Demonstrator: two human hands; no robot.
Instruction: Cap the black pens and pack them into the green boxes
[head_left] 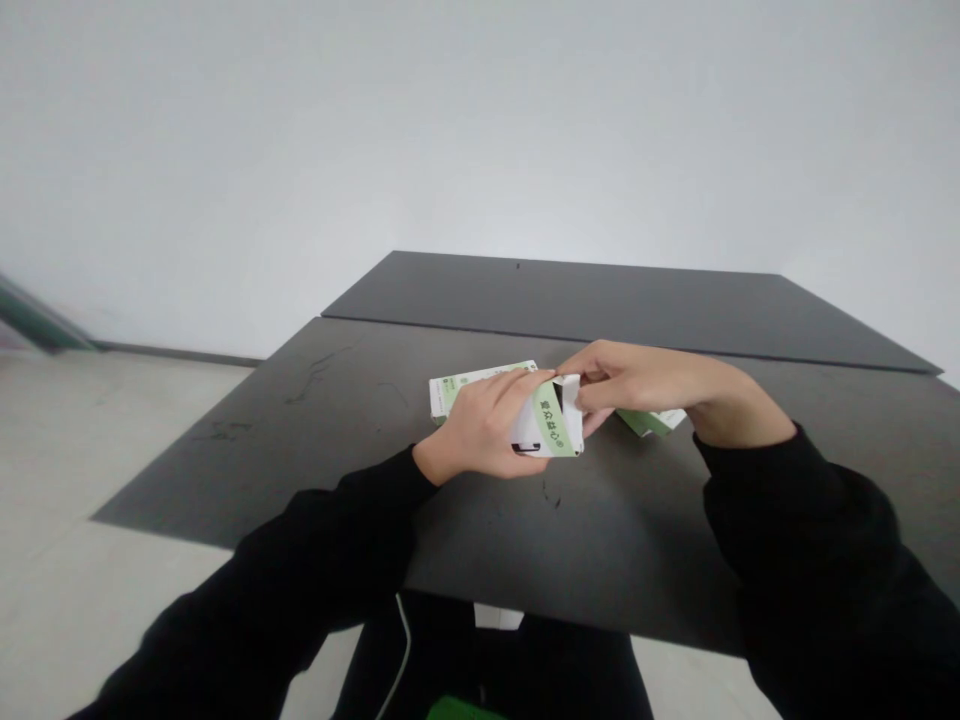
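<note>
Two hands at work on a carton point(561, 428) above a dark table point(322, 450), the person seated at its near edge. The carton, white with a green band, stands between the hands, in front of the person's body; whether its lower edge meets the table cannot be told from here. The left hand point(487, 425) is clamped around the carton from the left, fingers over the top and thumb beneath. The right hand point(637, 378) arches in from the right, its fingertips at a raised white flap point(571, 392) beside a dark opening; whether they pinch the flap or merely rest against it cannot be made out. Key relation: the opening lies at the carton's upper right, so the right hand is nearer to it, while the left hand covers the opposite side. The carton's long axis is uncertain, much of its body being hidden by the left hand; the lettered face is turned toward the person. Beyond the left hand lies a left box point(448, 388) of similar colouring, its long axis running left to right and slightly away. A right box point(654, 421) shows partly beneath the right wrist, farther back.
</note>
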